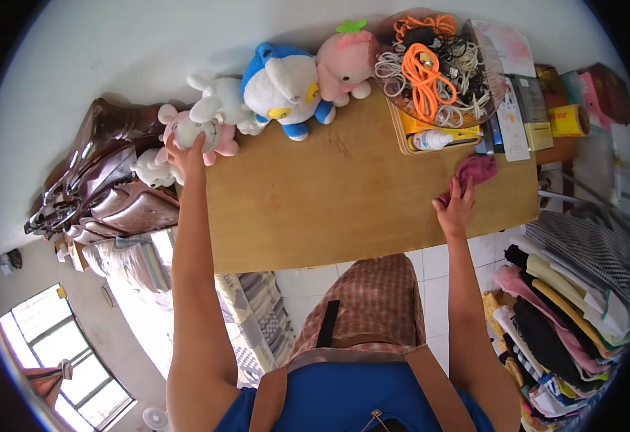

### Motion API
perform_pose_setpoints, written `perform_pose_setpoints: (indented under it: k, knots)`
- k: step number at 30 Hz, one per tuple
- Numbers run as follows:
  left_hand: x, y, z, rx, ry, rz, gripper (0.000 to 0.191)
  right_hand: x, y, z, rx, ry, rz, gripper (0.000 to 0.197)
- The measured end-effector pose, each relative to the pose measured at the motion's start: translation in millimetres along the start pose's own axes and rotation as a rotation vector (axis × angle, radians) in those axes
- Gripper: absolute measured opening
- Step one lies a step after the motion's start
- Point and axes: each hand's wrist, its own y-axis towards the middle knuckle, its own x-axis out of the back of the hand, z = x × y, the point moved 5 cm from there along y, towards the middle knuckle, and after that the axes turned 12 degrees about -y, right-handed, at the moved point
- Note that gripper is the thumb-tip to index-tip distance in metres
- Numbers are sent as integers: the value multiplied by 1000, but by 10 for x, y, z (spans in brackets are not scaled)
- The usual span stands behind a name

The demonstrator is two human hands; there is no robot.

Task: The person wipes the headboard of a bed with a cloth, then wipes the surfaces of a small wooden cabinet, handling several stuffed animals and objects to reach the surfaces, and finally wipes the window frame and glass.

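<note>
My left hand (188, 154) is at the table's left end, thumb and fingers spread across a pink plush toy (228, 141) with a grey round face. Beside it sit a small white plush toy (154, 168), a pale long-eared plush (223, 100), a blue-and-white plush (279, 86) and a pink plush (345, 65) with a green leaf on its head. At the right, my right hand (455, 210) presses a crumpled magenta cloth (476, 171) against the wooden tabletop (325, 200). Part of the cloth is hidden beneath the fingers.
A clear bowl (496, 70) piled with cables and orange cord rests over a basket (406, 141) holding a white bottle (432, 140). Boxes (531, 102) stand at the back right. Dark carved wood (131, 121) borders the left; stacked clothes (558, 324) lie at the lower right.
</note>
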Motion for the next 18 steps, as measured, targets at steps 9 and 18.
perform_pose_setpoints:
  k: [9,18]
  knots:
    - [-14,129,88,-555,224,387,76,60,-659,1024,689,363,157,46]
    - [150,-286,-464,-580,144,176,83,-513,9,-833,131,-32,-66,58]
